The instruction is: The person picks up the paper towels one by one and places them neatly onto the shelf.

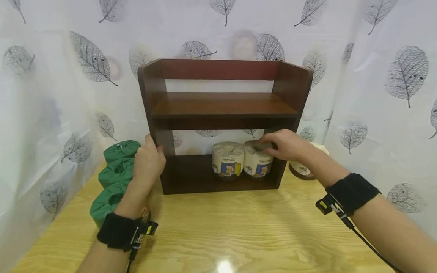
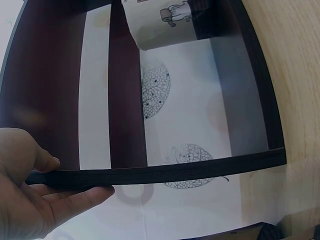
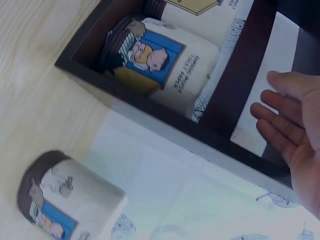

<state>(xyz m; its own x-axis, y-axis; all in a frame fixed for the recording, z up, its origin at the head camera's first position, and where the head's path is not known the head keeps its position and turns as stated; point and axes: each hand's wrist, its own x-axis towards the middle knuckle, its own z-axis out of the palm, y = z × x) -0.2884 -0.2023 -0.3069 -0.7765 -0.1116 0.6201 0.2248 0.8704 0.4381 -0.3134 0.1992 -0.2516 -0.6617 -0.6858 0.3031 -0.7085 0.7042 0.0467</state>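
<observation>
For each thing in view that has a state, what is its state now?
shelf unit: upright on the table, top shelf bare.
left hand: grips the shelf unit's left side panel.
right hand: fingers straight, resting on the right-hand roll.
white paper rolls: two, wrapped, upright on the bottom shelf.
green rolls: three, wrapped, left of the shelf unit.

Both forearms bare, no sleeves. Left wrist [image 1: 117, 230]: wide black strap, small black-and-yellow clip, thin cable. Right wrist [image 1: 351, 192]: matching black strap, black-and-yellow clip, black cable trailing along forearm.
</observation>
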